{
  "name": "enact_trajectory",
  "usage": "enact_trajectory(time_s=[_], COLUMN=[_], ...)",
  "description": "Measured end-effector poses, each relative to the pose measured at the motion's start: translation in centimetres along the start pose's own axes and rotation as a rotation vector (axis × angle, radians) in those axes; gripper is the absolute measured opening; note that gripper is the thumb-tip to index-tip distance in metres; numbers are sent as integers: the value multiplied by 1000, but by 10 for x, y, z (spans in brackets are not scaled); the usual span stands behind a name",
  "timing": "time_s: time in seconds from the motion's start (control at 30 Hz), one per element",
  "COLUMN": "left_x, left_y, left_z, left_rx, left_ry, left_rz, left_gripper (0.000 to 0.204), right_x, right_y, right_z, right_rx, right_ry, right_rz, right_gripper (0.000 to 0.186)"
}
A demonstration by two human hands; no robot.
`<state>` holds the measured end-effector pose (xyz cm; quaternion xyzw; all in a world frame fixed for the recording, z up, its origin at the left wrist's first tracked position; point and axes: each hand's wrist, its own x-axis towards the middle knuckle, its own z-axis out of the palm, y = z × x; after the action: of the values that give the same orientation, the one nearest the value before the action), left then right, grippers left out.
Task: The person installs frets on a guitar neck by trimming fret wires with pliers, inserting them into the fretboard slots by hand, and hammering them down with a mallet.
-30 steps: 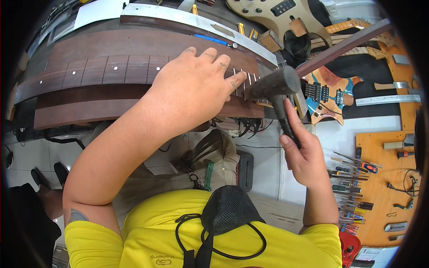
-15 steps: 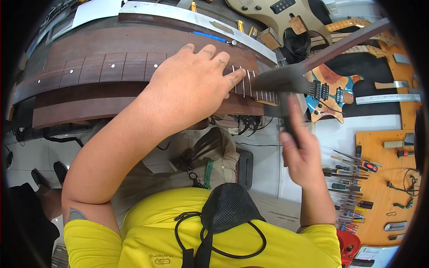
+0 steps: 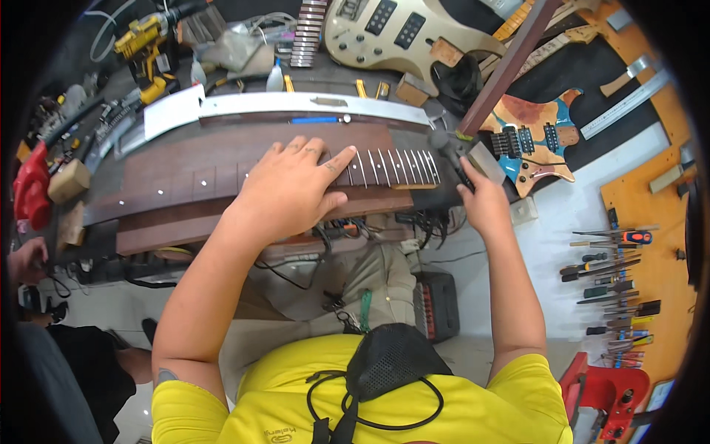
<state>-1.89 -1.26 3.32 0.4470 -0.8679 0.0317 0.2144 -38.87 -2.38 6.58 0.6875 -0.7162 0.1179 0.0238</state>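
My left hand (image 3: 285, 189) lies on a dark wooden fretboard (image 3: 185, 194) with white dot markers, its fingers stretched and apart near the last few dots. Several bright metal frets (image 3: 381, 166) cross the board's right part, just beyond my fingertips. The fretboard rests over wider brown boards (image 3: 163, 155). My right hand (image 3: 481, 194) grips the handle of a black mallet (image 3: 444, 146); its head is tilted above the bench, right of the fretboard's end. Behind the boards are a white metal straightedge (image 3: 259, 103) and a blue rod-like tool (image 3: 314, 120).
A beige guitar body (image 3: 355, 41) and a painted guitar (image 3: 547, 170) lie behind and right, beside a leaning wooden beam (image 3: 495, 92). A yellow drill (image 3: 148, 41) and red tool (image 3: 31, 185) are left. Tool boards (image 3: 636, 207) stand right. A co-worker's hand (image 3: 26, 259) is at far left.
The view has swung upward, showing more bench. The mallet has moved back from the frets toward the upper right with my right hand. My left hand stays on the fretboard, thumb more spread.
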Motion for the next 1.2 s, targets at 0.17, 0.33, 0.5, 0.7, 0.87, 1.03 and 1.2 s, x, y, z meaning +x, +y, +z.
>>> enact_trajectory(time_s=[0.17,0.33,0.5,0.7,0.87,1.03,1.2], left_x=[32,60,62,18,-25,-83,-69], left_y=[-35,-85,-139,-199,-259,-287,-280], left_z=[-42,-61,-104,-117,-144,-102,-84], left_rx=[-358,-155,158,204,469,420,504], left_ry=[-78,-77,-314,-404,-418,-401,-402], left_rz=[-211,-308,-473,-513,-746,-637,-717], left_gripper=[28,17,18,22,23,24,24], right_x=[-2,-35,-137,-217,-215,-207,-207], right_y=[22,3,17,26,18,8,0], right_z=[37,35,74,186,199,205,206], right_rx=[-122,269,730,824,643,627,547], right_ry=[168,516,426,-329,-180,-207,-219], right_rz=[-157,-297,-398,-36,-110,-67,-69], right_gripper=[54,45,30,20,16,15,15])
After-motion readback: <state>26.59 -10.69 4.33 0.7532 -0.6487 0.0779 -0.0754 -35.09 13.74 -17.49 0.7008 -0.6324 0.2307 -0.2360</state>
